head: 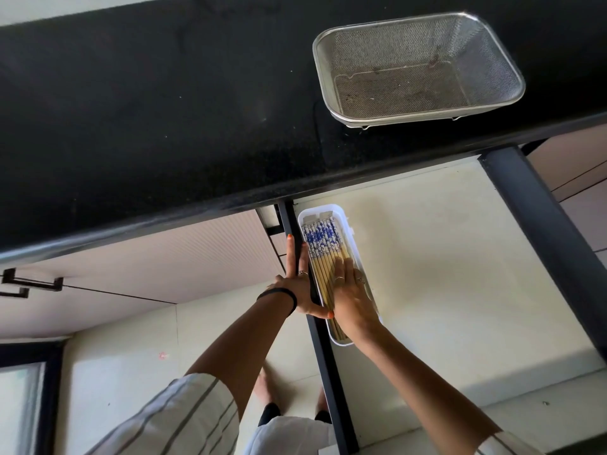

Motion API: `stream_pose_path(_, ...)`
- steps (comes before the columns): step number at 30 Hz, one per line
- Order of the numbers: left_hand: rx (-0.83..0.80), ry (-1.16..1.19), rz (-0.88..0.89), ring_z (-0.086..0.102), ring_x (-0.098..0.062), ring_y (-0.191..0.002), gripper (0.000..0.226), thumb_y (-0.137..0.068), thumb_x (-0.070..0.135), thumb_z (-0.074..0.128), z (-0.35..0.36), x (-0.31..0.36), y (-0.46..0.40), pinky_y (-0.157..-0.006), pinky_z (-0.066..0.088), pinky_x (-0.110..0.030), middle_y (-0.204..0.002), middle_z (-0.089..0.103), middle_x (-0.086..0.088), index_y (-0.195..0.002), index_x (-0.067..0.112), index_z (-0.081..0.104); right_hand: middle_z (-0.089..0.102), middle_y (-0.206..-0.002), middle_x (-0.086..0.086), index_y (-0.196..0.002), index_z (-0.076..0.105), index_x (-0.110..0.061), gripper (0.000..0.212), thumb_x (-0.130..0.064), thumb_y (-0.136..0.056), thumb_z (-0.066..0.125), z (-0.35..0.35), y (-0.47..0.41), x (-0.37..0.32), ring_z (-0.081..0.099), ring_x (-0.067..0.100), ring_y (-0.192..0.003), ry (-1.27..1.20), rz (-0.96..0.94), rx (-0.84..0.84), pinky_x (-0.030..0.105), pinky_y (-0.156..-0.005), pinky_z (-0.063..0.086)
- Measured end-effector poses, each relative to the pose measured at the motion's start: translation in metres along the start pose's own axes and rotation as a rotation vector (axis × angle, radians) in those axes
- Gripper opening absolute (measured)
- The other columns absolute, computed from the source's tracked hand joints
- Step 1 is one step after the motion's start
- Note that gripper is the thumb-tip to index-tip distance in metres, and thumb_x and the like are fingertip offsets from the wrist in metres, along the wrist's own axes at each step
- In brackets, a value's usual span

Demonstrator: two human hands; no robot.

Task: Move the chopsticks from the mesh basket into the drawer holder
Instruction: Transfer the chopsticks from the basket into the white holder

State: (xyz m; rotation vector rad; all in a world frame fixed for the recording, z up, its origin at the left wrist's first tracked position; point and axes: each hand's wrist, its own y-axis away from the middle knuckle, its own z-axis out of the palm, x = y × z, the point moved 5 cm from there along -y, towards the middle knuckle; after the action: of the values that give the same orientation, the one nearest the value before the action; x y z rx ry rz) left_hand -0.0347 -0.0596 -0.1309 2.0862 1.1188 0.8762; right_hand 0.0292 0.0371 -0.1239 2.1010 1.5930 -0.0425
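The chopsticks lie in the white drawer holder, under the right hand's flat, released fingers; the left hand rests straight beside. Light, stiff, slippery sticks: best gathered mid-shaft. The mesh basket is empty.

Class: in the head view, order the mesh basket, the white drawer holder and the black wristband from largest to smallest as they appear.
1. mesh basket
2. white drawer holder
3. black wristband
The basket lies farther away, yet looks largest.
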Motion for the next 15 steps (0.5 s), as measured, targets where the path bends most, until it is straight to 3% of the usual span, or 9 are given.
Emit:
stream_pose_path(2,-0.001,0.012,0.000,-0.041,-0.037,-0.131,0.131,-0.069,0.061,0.073,-0.0003,-0.0002,-0.0002,-0.117,0.016,-0.052,-0.139,-0.054,-0.003,-0.146,0.023,-0.027,0.000,-0.159,0.024,-0.148,-0.007,0.000,0.064,-0.010,-0.100,0.035,0.0004,-0.0018,-0.0004,0.000,0.033,-0.149,-0.023,0.021,0.005,0.036,-0.121,0.003)
stream_pose_path(7,0.010,0.040,-0.011,-0.025,-0.044,-0.139,0.136,-0.065,0.061,0.075,0.0018,-0.0029,-0.0050,-0.117,0.020,-0.051,-0.139,-0.054,-0.003,-0.146,0.025,-0.028,0.003,-0.159,0.023,-0.149,-0.003,0.001,0.063,-0.009,-0.100,0.035,0.0019,-0.0042,-0.0010,0.004,0.034,-0.149,-0.059,0.070,-0.008,0.039,-0.122,0.005)
stream_pose_path(15,0.014,0.059,-0.014,-0.017,-0.046,-0.141,0.140,-0.061,0.064,0.076,0.0039,-0.0060,-0.0088,-0.115,0.024,-0.050,-0.136,-0.057,-0.002,-0.144,0.026,-0.030,0.013,-0.158,0.021,-0.149,-0.001,0.001,0.065,-0.011,-0.099,0.039,0.0007,0.0000,-0.0009,0.016,0.033,-0.147,-0.001,0.039,0.006,0.038,-0.120,0.015)
